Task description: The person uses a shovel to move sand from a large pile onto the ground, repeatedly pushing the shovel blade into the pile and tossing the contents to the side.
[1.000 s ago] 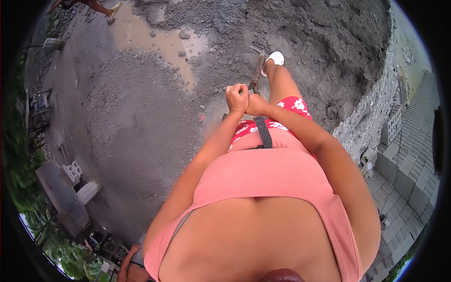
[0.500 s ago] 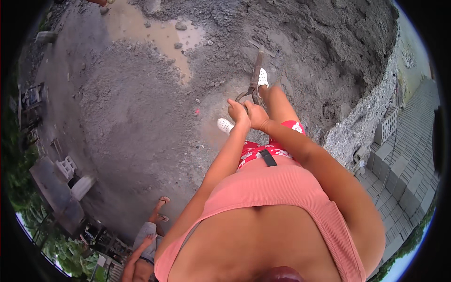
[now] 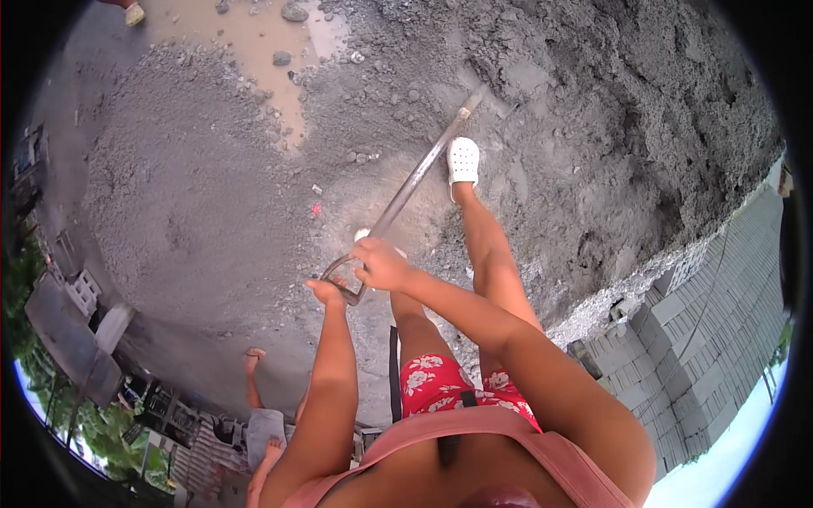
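A shovel (image 3: pixel 418 174) slants away from me, its long worn shaft running up and to the right. Its blade end is mostly hidden in the grey sand (image 3: pixel 593 110). My left hand (image 3: pixel 327 292) is closed on the near end of the looped handle. My right hand (image 3: pixel 381 265) is closed on the handle where the loop meets the shaft, its fingertips partly hidden. Close beside the blade end, my foot in a white clog (image 3: pixel 463 161) rests on the ground; the other white clog shows only in part behind the right hand.
Muddy water (image 3: pixel 246 42) with stones lies far left. Stacked grey blocks (image 3: pixel 677 364) stand at the right, beyond the sand's edge. Another person (image 3: pixel 269 432) is at the lower left, near a dark wheelbarrow-like tray (image 3: pixel 63 330). Someone else's foot (image 3: pixel 134 13) shows at the top left.
Both hands have moved down and left with the shovel's handle, and the shaft leans more. My hands are farther apart. My body has tilted, and more of my legs shows.
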Motion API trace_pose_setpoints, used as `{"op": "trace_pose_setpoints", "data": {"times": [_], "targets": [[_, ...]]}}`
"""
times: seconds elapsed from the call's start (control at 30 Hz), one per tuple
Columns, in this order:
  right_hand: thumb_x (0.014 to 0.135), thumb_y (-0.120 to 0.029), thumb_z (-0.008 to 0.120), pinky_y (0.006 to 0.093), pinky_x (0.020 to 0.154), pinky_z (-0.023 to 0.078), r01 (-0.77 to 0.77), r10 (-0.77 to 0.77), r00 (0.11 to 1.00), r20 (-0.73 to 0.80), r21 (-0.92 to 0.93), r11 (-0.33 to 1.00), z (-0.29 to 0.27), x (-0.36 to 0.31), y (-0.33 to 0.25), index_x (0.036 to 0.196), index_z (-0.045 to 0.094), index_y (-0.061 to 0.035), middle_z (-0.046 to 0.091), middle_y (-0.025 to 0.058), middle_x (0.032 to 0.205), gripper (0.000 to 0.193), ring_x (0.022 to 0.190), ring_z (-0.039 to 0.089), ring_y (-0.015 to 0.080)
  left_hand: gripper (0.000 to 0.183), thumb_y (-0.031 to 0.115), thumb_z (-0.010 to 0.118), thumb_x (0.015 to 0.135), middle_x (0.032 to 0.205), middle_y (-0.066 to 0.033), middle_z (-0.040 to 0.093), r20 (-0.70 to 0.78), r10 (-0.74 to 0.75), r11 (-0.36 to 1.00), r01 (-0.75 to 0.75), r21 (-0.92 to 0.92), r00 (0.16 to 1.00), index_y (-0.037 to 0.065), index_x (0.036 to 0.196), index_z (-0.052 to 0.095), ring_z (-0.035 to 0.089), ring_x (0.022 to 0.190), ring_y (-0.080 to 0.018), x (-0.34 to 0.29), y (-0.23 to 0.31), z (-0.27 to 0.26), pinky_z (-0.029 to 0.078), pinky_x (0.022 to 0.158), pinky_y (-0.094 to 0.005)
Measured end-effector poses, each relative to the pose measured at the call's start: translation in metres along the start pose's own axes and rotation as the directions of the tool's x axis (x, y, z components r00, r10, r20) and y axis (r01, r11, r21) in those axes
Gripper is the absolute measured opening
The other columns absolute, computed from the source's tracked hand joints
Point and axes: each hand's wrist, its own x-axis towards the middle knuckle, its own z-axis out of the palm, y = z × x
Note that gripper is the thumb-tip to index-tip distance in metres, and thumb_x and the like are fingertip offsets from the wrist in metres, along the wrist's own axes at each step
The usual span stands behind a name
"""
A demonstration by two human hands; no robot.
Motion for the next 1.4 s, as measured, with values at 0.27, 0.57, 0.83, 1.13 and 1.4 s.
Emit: {"op": "trace_pose_setpoints", "data": {"times": [0.27,0.57,0.83,1.13,1.4], "targets": [[0.074,-0.050,0.062,0.0388,0.086,0.042,-0.504,0.920,0.390,-0.027,0.830,0.238,-0.128,0.058,0.227,0.117,0.043,0.0032,0.053,0.0193,0.106,0.071,0.098,0.052,0.0295,0.062,0.064,0.020,0.084,0.053,-0.0049,0.043,0.003,-0.092,0.973,0.091,-0.214,0.996,0.007,0.073,0.041,0.042,0.042,-0.0185,-0.071,-0.008,-0.002,0.038,0.039,-0.0300],[0.078,-0.043,0.060,0.0247,0.047,0.038,-0.028,0.567,0.751,0.338,0.874,-0.485,-0.136,0.074,0.241,0.065,0.042,-0.0109,0.042,0.0006,0.055,0.040,0.051,0.043,0.0127,0.042,0.043,0.030,0.089,0.051,-0.0040,0.043,-0.011,0.064,0.956,-0.064,-0.285,0.998,0.006,0.075,0.044,0.044,0.042,-0.0140,-0.242,-0.004,-0.004,0.039,0.038,-0.0267],[0.076,-0.014,0.051,0.0260,0.045,0.041,-0.228,0.665,0.625,0.409,0.910,-0.345,-0.126,0.058,0.258,0.059,0.038,-0.0118,0.040,-0.0019,0.052,0.022,0.046,0.040,0.0121,0.024,0.022,0.060,0.082,0.052,-0.0035,0.050,-0.142,0.293,0.956,-0.291,0.036,0.946,0.004,0.074,0.047,0.049,0.041,-0.0102,-0.212,-0.026,-0.014,0.041,0.037,-0.0245],[0.073,-0.014,0.049,0.0261,0.042,0.039,-0.346,0.813,0.492,0.311,0.927,-0.144,-0.065,-0.005,0.210,0.058,0.040,-0.0106,0.040,-0.0006,0.051,0.017,0.043,0.038,0.0139,0.030,0.028,0.061,0.081,0.049,-0.0074,0.053,-0.199,0.141,0.990,-0.141,0.019,0.970,0.000,0.073,0.053,0.052,0.038,-0.0151,-0.169,-0.101,-0.125,0.042,0.038,-0.0294],[0.078,-0.017,0.039,0.0262,0.042,0.040,-0.477,0.808,0.529,0.260,0.878,0.029,-0.010,-0.035,0.114,0.058,0.037,-0.0121,0.040,0.0005,0.050,0.021,0.043,0.039,0.0135,0.045,0.044,0.053,0.082,0.046,-0.0083,0.053,-0.120,-0.032,0.996,0.022,-0.087,0.992,0.001,0.066,0.054,0.054,0.039,-0.0180,-0.117,-0.145,-0.234,0.044,0.041,-0.0312]]}}
